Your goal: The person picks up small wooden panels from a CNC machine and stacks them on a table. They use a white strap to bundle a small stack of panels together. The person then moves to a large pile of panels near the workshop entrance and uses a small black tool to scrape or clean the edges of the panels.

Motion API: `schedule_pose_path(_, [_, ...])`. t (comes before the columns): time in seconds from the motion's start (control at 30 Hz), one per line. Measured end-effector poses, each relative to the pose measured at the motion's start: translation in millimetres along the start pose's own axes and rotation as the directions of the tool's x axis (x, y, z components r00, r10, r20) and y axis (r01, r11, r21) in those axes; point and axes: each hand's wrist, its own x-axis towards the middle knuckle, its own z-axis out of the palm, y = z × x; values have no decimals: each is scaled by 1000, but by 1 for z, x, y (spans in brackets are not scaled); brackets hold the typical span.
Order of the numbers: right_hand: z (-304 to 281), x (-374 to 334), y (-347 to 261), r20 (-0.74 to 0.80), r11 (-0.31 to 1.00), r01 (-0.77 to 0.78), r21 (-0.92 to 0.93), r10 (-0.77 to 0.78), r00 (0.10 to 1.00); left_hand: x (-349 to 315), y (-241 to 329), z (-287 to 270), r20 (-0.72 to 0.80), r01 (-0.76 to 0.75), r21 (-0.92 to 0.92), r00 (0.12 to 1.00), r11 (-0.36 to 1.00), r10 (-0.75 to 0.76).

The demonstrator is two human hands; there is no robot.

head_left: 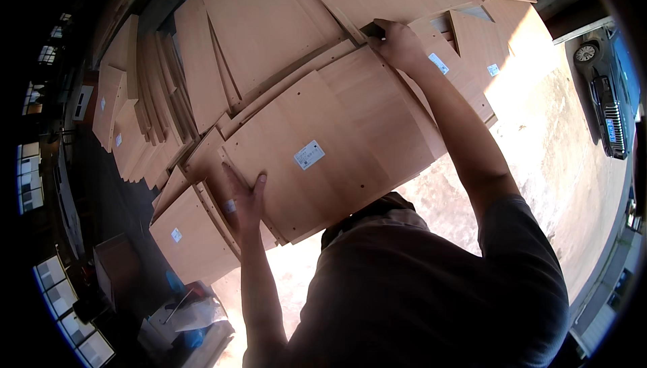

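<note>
A light-brown wooden panel (337, 132) with small drilled holes and a white label (309, 155) lies on top of other boards in front of my body. My right hand (397, 46) is closed around its far right corner, with some of the fingers hidden behind the edge. At the panel's left edge, my left hand (248, 199) rests with fingers stretched and the thumb apart. Beside that hand, a lower labelled board (195, 233) sticks out to the left.
Stacked panels (263, 24) spread beyond and to the left, several standing on edge (158, 92). Plastic bags (199, 317) lie at the lower left. A dark car (610, 98) is parked at the far right, past the sunlit floor (539, 179).
</note>
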Motion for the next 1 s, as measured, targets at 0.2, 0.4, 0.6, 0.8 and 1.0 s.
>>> schedule_pose_path(0.2, [15, -180, 16, 105, 985, 129, 117, -142, 984, 12, 38, 23, -34, 74, 340, 997, 938, -66])
schedule_pose_path(0.4, [25, -280, -9, 242, 991, -106, 80, 84, 967, 9, 43, 39, -97, 52, 149, 995, 988, -37])
schedule_pose_path(0.6, [34, -246, -10, 195, 1000, 5, 20, -9, 981, 9, 36, 37, -110, 83, 40, 991, 996, -79])
schedule_pose_path(0.8, [48, -96, -33, 170, 989, 137, -45, -128, 977, 11, 26, 39, -119, 22, 59, 993, 998, -15])
schedule_pose_path(1.0, [39, 11, -21, 397, 912, 389, 131, -408, 822, -42, 14, 21, 24, 20, -99, 1000, 995, -18])
